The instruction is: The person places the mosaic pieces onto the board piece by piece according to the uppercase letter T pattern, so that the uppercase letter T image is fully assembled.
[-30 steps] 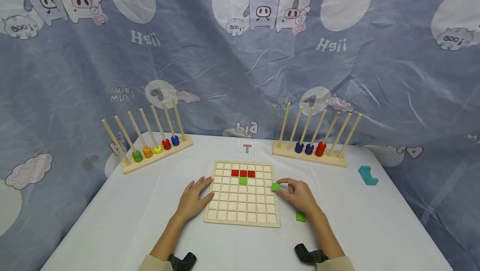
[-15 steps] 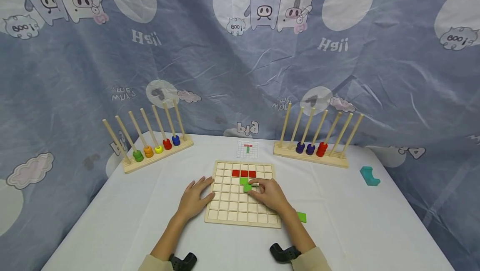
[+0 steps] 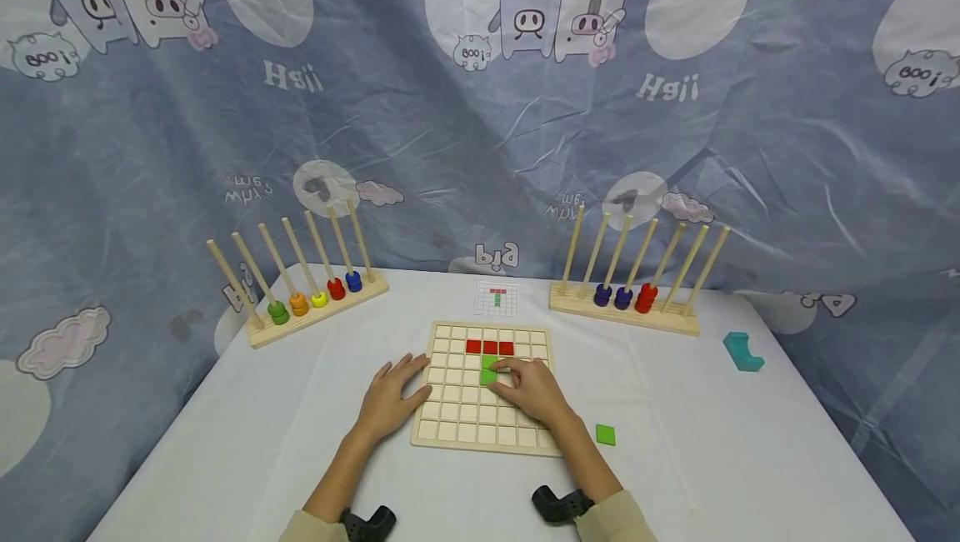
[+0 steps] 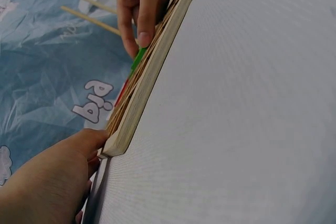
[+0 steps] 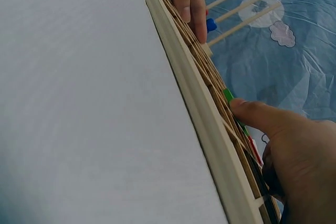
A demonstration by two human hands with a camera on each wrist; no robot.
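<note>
A wooden grid board [image 3: 465, 434] lies on the white table. Three red square tiles [image 3: 490, 348] form a row near its far side, with a green tile [image 3: 489, 360] under the middle one. Just below that, my right hand [image 3: 534, 392] pinches a second green square tile [image 3: 487, 377] between thumb and forefinger, right at its cell; the right wrist view shows the thumb [image 5: 247, 107] against green. My left hand [image 3: 392, 398] rests along the board's left edge, fingers extended, thumb at the rim. One more green tile [image 3: 605, 434] lies on the table right of the board.
A pattern card [image 3: 496, 299] with a red and green T lies behind the board. Peg racks with coloured rings stand at the back left [image 3: 322, 308] and back right [image 3: 622, 317]. A teal curved block [image 3: 742, 351] sits far right.
My right hand has carried the green tile from the board's right edge leftward to below the other green tile, lining it up with that column. The left hand has stayed in place.
</note>
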